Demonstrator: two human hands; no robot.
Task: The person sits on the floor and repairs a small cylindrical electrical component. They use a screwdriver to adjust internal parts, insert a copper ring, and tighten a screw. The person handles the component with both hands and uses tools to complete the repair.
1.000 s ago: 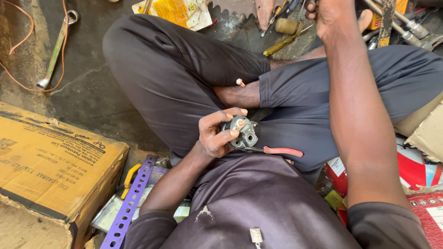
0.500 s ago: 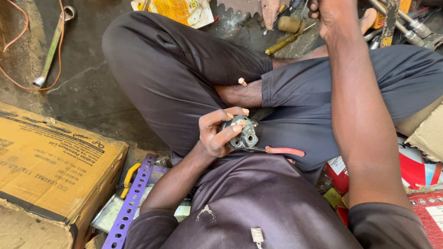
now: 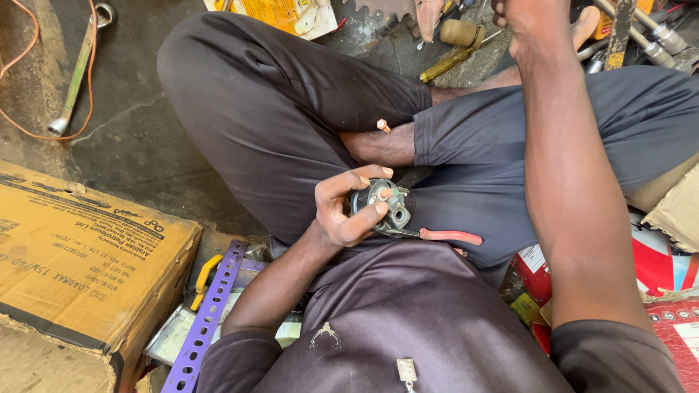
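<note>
A small round grey metal part (image 3: 380, 207) is gripped over the lap by the left hand (image 3: 348, 207), beside red-handled pliers (image 3: 444, 236). The right hand (image 3: 528, 16) is cropped above; its grip cannot be told.

Dull grey metal part (image 3: 382, 207), matt dark cloth trousers (image 3: 291, 109), rough brown cardboard box (image 3: 80, 255).

We see a long wrench (image 3: 75, 73) on the dark floor beside an orange wire (image 3: 29, 51). A brown cardboard box (image 3: 80, 255) sits near a purple perforated strip (image 3: 207, 316). A small copper bolt (image 3: 383, 126) rests on our trouser leg.
</note>
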